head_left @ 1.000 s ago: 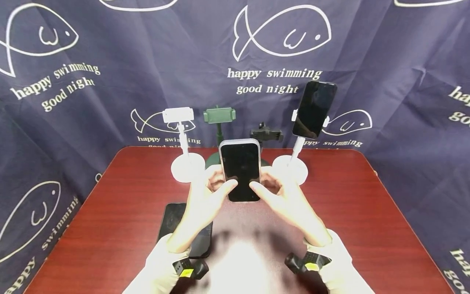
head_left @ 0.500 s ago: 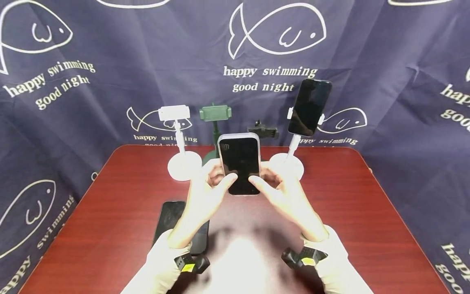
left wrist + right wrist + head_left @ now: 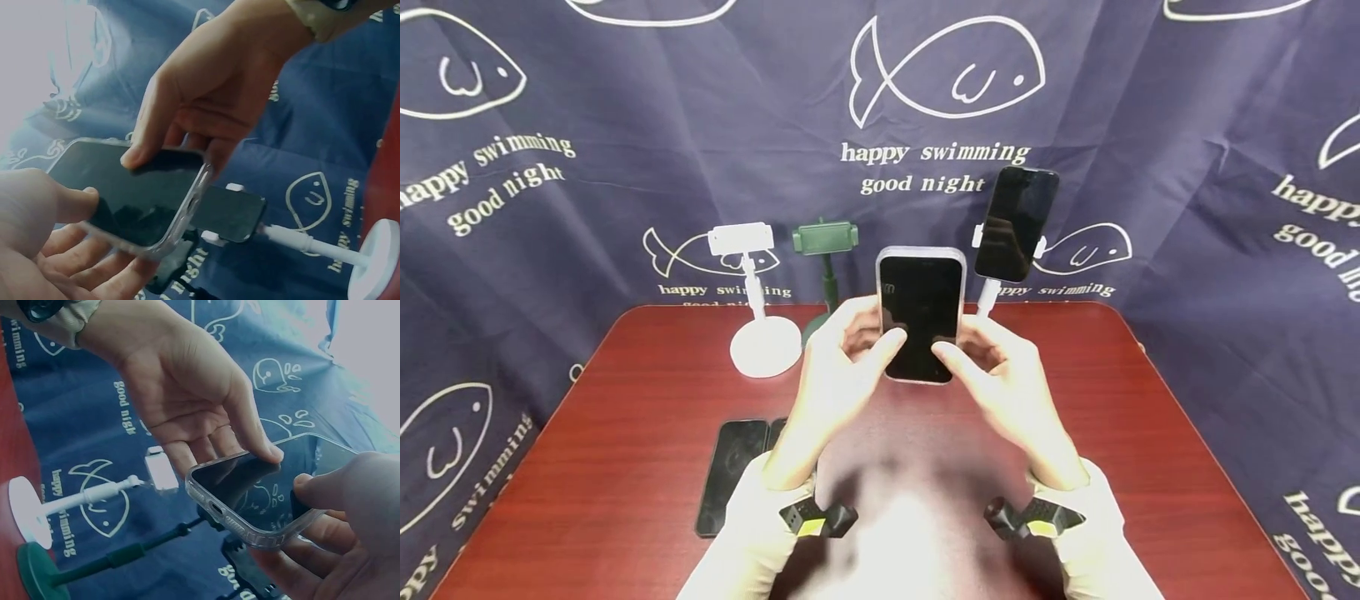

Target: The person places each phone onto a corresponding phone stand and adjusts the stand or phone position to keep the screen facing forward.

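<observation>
Left-hand grip [image 3: 844,367] and right-hand grip [image 3: 1006,373]: both grasping one phone in a transparent case [image 3: 921,321] by its two long sides, thumbs on the dark screen, the other fingers curled behind. Phone held upright at mid-scene, above the tabletop [image 3: 587,483], screen toward the wearer. Black device with a yellow mark on each wrist.

Near left: black phone [image 3: 730,471] lying on the tabletop; beside it a second dark item, mostly hidden by the left forearm. Far left: white stand [image 3: 766,346], its clamp unloaded; just right of it, green stand [image 3: 826,239], likewise. Far right: second white stand [image 3: 989,297] carrying a tilted black phone. Black holder [image 3: 247,565] visible in right wrist view. Behind all: dark blue cloth [image 3: 1150,92] printed with white fish and lettering.
</observation>
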Available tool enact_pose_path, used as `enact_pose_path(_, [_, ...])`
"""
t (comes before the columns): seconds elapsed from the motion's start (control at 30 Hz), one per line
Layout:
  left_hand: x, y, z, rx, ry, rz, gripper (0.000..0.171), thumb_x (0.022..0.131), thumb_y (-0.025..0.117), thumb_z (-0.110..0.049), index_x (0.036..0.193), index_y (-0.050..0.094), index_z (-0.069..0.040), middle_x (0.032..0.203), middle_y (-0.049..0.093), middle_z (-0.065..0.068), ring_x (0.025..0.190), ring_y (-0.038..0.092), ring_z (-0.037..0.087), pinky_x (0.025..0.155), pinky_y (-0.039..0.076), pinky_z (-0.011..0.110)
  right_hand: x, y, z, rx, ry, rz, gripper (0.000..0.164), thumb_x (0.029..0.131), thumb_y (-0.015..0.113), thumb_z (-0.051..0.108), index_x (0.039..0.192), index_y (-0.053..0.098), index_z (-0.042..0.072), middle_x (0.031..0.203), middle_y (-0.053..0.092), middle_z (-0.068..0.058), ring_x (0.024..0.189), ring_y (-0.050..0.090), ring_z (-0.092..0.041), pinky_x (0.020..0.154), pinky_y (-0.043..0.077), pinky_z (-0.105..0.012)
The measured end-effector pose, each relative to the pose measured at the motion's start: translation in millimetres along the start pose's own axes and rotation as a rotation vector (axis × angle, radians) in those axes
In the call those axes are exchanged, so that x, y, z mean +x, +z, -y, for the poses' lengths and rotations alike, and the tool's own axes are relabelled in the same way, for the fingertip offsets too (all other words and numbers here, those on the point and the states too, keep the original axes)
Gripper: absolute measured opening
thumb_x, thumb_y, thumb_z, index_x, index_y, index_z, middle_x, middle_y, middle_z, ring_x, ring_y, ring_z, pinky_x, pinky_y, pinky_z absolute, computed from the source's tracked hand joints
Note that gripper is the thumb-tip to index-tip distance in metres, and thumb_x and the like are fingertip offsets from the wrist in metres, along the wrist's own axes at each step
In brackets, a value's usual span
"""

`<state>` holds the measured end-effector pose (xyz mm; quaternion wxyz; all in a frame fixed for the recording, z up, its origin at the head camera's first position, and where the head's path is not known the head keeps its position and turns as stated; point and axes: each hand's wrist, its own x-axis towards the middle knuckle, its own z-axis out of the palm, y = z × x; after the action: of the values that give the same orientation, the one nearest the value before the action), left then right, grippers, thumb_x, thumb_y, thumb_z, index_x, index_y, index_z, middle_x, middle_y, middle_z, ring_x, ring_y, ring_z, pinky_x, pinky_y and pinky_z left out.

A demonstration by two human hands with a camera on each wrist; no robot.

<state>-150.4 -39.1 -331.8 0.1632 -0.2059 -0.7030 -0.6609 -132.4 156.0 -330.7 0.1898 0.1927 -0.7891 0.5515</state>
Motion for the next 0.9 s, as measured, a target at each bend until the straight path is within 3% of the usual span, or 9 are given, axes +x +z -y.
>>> enact_pose_path(0.1, [3.2,-0.9,0.6,-0.036,-0.009,-0.016,0.033,0.086,0.074,-0.012,0.118,0.063,-0.013,0.103,0.071,0.008,0.087,0.067,0.017,0.075,0.056,0.026,1,-2,-1,-0.016,-0.006,-0.026,0.015,0.087,0.073,0.015,0.102,0.069,0.013,0.078,0.069,-0.006,0.062,0.062,-0.018,0.058,0.051,-0.019])
enact_pose_path(0.2, [5.1,-1.1,-2.0,-0.085,-0.023,-0.025,0.032,0.088,0.070,-0.005,0.119,0.062,-0.006,0.104,0.068,0.014,0.087,0.066,0.021,0.074,0.057,0.027,3,-3,-4,-0.019,-0.010,-0.043,0.013,0.087,0.073,0.014,0.099,0.068,0.010,0.076,0.068,-0.007,0.060,0.061,-0.019,0.056,0.052,-0.019])
enact_pose_path(0.37, [6.8,-2.1,-6.8,-0.094,-0.037,-0.048,0.030,0.090,0.064,0.002,0.119,0.057,0.007,0.106,0.065,0.023,0.086,0.065,0.034,0.073,0.058,0.048,8,-2,-14,-0.006,0.009,-0.056,0.016,0.087,0.074,0.015,0.101,0.069,0.010,0.079,0.069,-0.009,0.064,0.061,-0.016,0.058,0.050,-0.017])
enact_pose_path(0.63, [13.0,-2.0,0.1,0.034,-0.052,-0.072,0.032,0.090,0.064,0.000,0.121,0.058,0.001,0.112,0.065,0.024,0.090,0.067,0.031,0.070,0.058,0.047,14,-1,-26,0.028,0.056,-0.159,0.018,0.085,0.076,0.013,0.101,0.070,0.007,0.081,0.070,-0.002,0.071,0.063,-0.010,0.063,0.049,-0.016])
enact_pose_path(0.83, [16.4,-0.9,6.0,0.043,-0.093,0.002,0.047,0.090,0.063,-0.001,0.134,0.048,-0.003,0.126,0.058,0.022,0.100,0.065,0.031,0.079,0.056,0.049,16,-1,-30,0.039,0.077,-0.217,0.019,0.084,0.076,0.011,0.098,0.068,0.002,0.076,0.066,0.008,0.070,0.062,-0.008,0.066,0.050,-0.015])
enact_pose_path(0.9, [18.6,-1.4,20.2,0.041,-0.115,0.024,0.053,0.091,0.066,-0.008,0.140,0.045,-0.013,0.129,0.057,0.015,0.102,0.066,0.025,0.080,0.056,0.048,16,0,-31,0.046,0.076,-0.225,0.018,0.084,0.076,0.011,0.097,0.068,0.001,0.076,0.066,0.007,0.071,0.062,-0.008,0.066,0.050,-0.015])
